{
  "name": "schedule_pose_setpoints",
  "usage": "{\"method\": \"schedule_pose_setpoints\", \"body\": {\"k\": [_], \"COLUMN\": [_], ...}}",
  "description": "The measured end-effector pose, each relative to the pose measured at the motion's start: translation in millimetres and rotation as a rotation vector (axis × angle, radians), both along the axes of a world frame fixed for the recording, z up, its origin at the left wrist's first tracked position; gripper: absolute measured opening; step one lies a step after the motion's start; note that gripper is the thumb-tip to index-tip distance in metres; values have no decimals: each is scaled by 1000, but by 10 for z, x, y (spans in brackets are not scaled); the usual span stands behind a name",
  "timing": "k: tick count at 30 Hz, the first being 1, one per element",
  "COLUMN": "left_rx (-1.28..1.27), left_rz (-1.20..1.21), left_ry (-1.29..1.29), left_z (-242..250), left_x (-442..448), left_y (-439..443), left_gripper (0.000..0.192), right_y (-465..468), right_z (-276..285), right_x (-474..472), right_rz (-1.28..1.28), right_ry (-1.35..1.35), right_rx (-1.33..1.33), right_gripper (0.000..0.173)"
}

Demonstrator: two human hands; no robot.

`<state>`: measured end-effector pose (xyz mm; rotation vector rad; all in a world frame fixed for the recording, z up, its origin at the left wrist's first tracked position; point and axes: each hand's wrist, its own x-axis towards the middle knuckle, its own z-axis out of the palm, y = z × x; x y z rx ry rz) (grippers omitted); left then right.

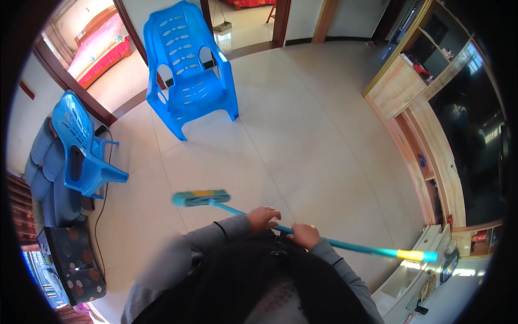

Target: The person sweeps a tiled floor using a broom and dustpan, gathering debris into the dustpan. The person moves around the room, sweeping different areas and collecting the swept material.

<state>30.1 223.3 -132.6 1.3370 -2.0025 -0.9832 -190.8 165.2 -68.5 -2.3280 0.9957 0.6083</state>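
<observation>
A mop with a teal pole (356, 246) lies slantwise across the view in front of my body. Its teal and yellow head (201, 197) is at the left, over the tiled floor and slightly blurred. The pole's yellow and light blue end points to the right, by a white cabinet. My left hand (263, 218) curls round the pole on the side nearer the mop head, its fingers loosely bent. My right hand (306, 236) grips the pole a little farther right. Part of the pole between the hands is visible.
A blue plastic armchair (194, 81) stands ahead, and another blue chair (87, 158) is left beside a sofa (60, 202). A dark cable (97, 231) runs along the floor there. Wooden cabinets (394, 87) line the right; a white drawer unit (404, 283) stands lower right.
</observation>
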Motion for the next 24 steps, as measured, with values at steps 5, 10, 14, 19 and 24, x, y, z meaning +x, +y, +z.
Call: {"method": "schedule_pose_setpoints", "body": {"k": [5, 10, 14, 19, 24], "left_rx": [185, 94, 73, 172, 423], "left_rz": [230, 405, 491, 660, 759], "left_ry": [21, 65, 118, 239, 290], "left_z": [179, 120, 348, 570, 572], "left_x": [283, 395, 586, 1031, 1592], "left_y": [-1222, -2493, -3576, -4432, -5193], "left_gripper": [30, 37, 34, 33, 33], "right_y": [-1102, -2473, -3680, -4912, -5925], "right_z": [-322, -854, -1199, -716, -371], "right_x": [-351, -402, -140, 745, 1695], "right_rz": [-270, -347, -409, -607, -628], "right_ry": [219, 89, -99, -224, -414], "right_rx": [187, 243, 257, 570, 687], "right_gripper": [44, 49, 48, 35, 25]}}
